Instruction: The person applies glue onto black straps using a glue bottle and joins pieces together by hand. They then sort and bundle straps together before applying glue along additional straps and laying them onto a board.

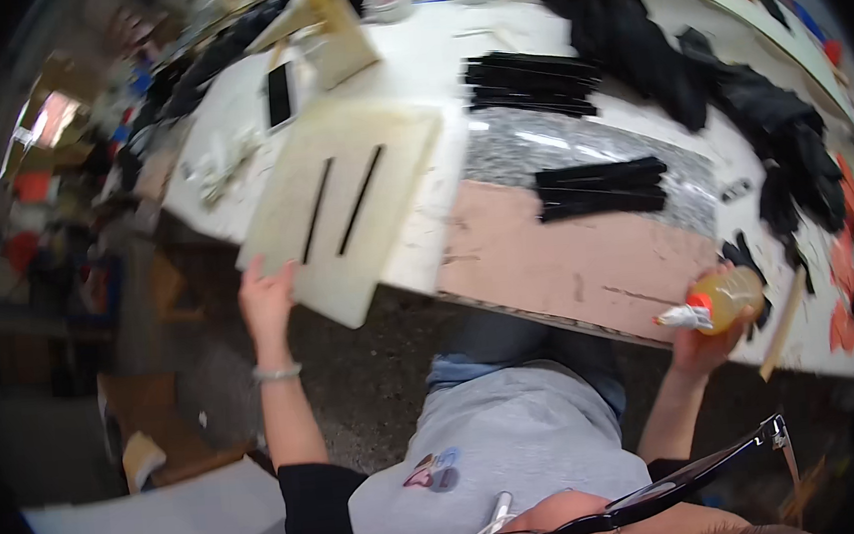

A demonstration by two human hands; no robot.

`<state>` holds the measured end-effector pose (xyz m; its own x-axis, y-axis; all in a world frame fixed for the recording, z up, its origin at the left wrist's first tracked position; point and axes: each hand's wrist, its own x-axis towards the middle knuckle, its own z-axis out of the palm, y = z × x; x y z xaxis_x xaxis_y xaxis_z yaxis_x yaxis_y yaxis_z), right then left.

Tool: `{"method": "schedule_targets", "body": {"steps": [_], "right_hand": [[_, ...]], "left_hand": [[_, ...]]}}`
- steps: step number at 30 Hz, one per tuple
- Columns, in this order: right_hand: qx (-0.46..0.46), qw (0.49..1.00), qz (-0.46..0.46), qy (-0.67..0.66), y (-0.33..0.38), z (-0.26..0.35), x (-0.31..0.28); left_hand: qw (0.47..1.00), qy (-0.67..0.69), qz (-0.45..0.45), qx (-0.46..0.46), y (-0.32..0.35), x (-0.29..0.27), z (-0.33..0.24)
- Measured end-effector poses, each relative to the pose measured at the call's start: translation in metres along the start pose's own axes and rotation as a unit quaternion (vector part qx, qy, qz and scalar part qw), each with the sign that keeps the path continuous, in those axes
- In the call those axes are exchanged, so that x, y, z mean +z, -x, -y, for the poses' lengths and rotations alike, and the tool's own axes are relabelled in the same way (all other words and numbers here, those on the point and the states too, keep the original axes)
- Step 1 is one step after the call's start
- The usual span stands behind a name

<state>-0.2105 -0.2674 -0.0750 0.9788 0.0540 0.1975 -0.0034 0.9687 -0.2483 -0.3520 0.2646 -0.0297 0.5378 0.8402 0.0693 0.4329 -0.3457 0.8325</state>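
Observation:
My left hand grips the near corner of a cream board that carries two thin black strips side by side. The board tilts and hangs partly over the table's edge. My right hand holds a yellowish glue bottle with an orange collar and a white nozzle pointing left, just off the near edge of the pink slab.
On the white table lie two stacks of black strips on a grey speckled slab, black fabric, a black phone, orange scraps and a wooden stick. Cluttered shelves stand at left.

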Motion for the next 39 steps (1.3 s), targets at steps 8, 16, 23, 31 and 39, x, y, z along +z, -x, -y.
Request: {"method": "schedule_targets", "body": {"steps": [8,16,23,31,39], "right_hand": [[-0.038,0.998,0.008,-0.051,-0.001,0.008,0.009],[-0.062,0.996,0.014,-0.061,0.023,0.039,0.006],[-0.068,0.997,-0.003,-0.040,0.027,0.037,0.003],[-0.074,0.996,0.027,0.037,0.020,0.034,0.010],[-0.085,0.946,-0.032,0.310,0.037,0.007,0.017]], "left_hand": [[0.894,0.063,0.267,0.354,0.074,0.135,-0.127],[0.808,-0.001,0.243,0.536,0.080,0.223,-0.154],[0.793,-0.025,0.178,0.581,0.091,0.213,-0.160],[0.849,0.064,0.360,0.381,0.172,0.157,-0.121],[0.876,0.135,0.400,0.234,0.204,0.149,-0.092]]}}
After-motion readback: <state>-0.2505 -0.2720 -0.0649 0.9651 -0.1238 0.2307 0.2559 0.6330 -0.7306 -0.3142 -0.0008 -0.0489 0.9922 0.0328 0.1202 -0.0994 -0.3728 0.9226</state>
